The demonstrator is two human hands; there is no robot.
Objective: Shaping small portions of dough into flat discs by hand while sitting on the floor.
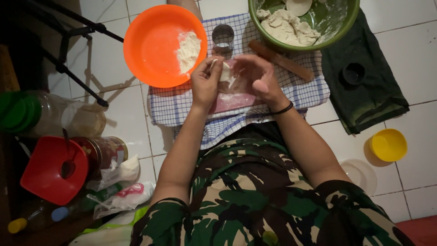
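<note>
My left hand (205, 82) and my right hand (258, 78) meet over a pink board (236, 101) on a blue checked cloth (173, 105). Between their fingertips they pinch a small pale piece of dough (225, 71). A black band circles my right wrist. Just beyond the hands stands a metal ring cutter (223, 37), and a wooden rolling pin (281, 60) lies slanted to the right. An orange bowl (157, 45) with a heap of flour sits at the left. A green bowl (334, 32) at the top holds lumps of dough.
A dark green cloth (368, 86) lies on the white tiles at right, with a yellow lid (388, 145) and a clear lid (362, 173) nearer me. At left are a red funnel (50, 171), jars, plastic bags and black tripod legs (68, 68).
</note>
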